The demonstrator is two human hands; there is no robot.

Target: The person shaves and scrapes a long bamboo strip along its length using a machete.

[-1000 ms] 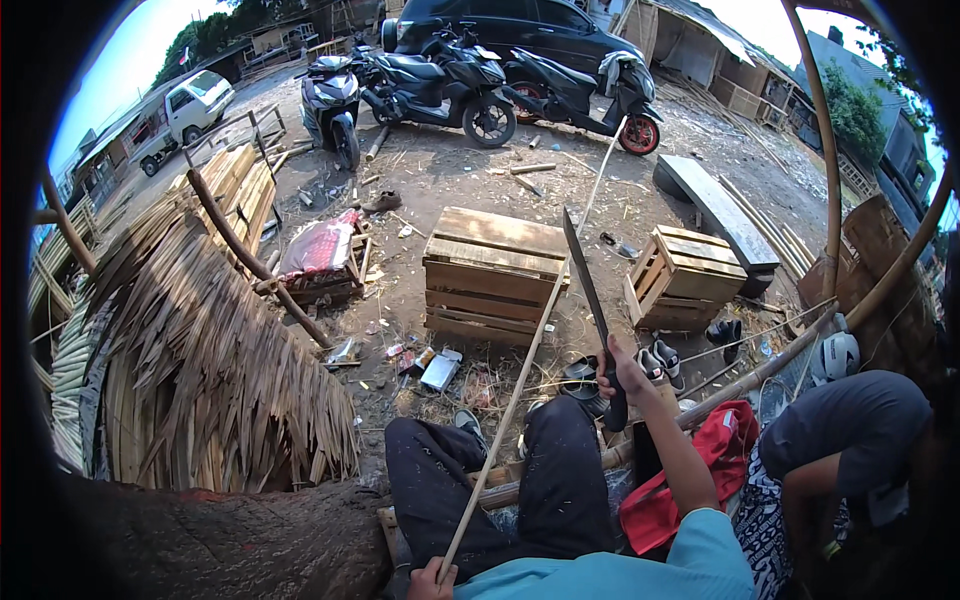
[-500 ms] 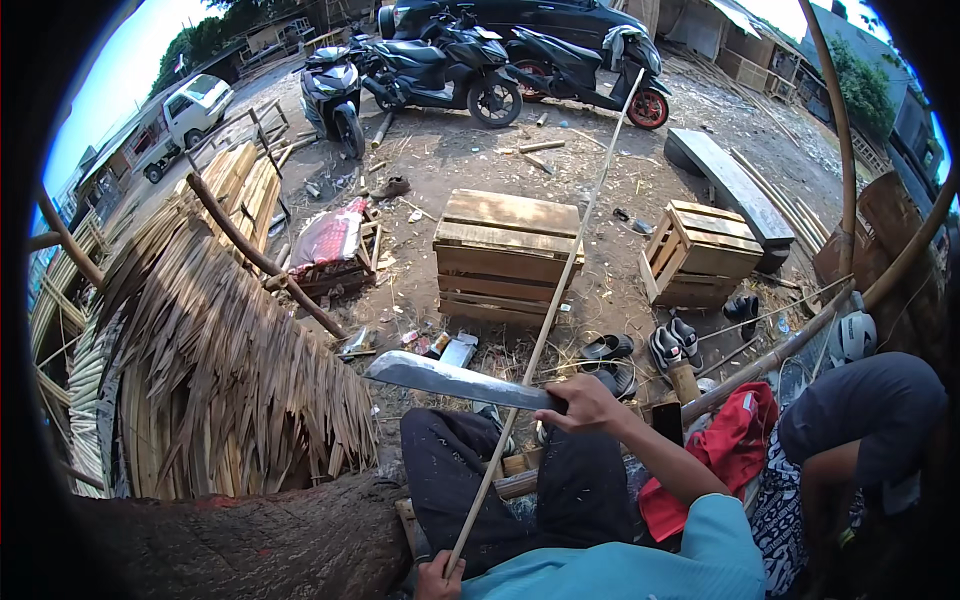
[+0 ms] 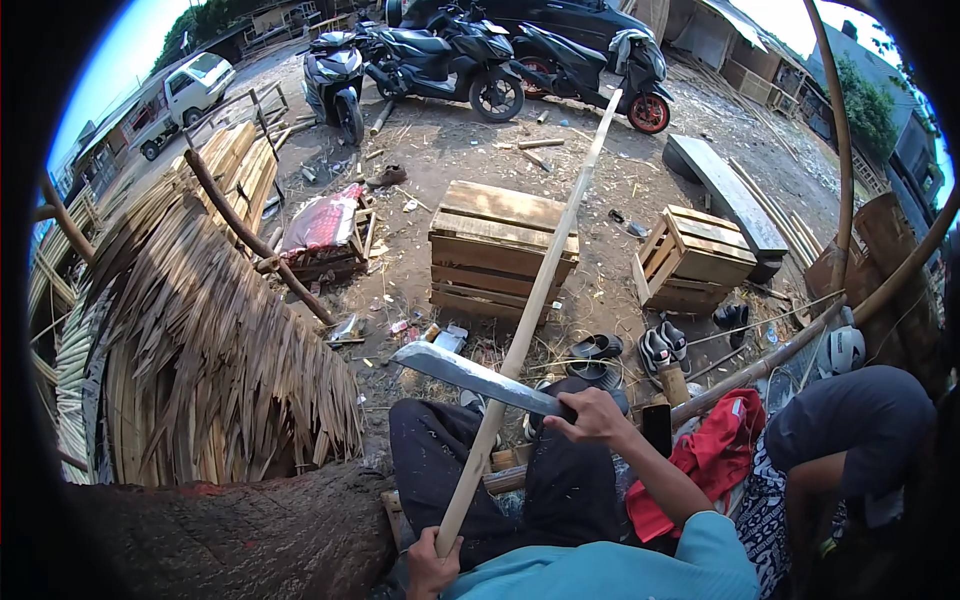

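My right hand (image 3: 592,414) is closed round the handle of a machete (image 3: 465,375). Its broad grey blade points left above my knees and lies against a long pale wooden strip (image 3: 545,275), probably split bamboo. Low in the view, my left hand (image 3: 433,564) grips the near end of that strip. From there the strip slants up and away to the right, its far tip showing in front of a parked motorbike. My legs in dark trousers (image 3: 440,450) are bent beneath the blade. Most of the machete's handle is hidden by my fingers.
Ahead stand two slatted wooden crates (image 3: 500,245) (image 3: 700,255). At left is a heap of dry palm thatch (image 3: 220,350), with a thick log (image 3: 230,535) below it. A person in a dark shirt (image 3: 850,425) bends at right, near a red cloth (image 3: 700,470). Motorbikes (image 3: 440,65) park beyond.
The strip now shows a much broader face, and its far tip has shifted left and a little lower. My right hand and the machete have moved slightly right along with it.
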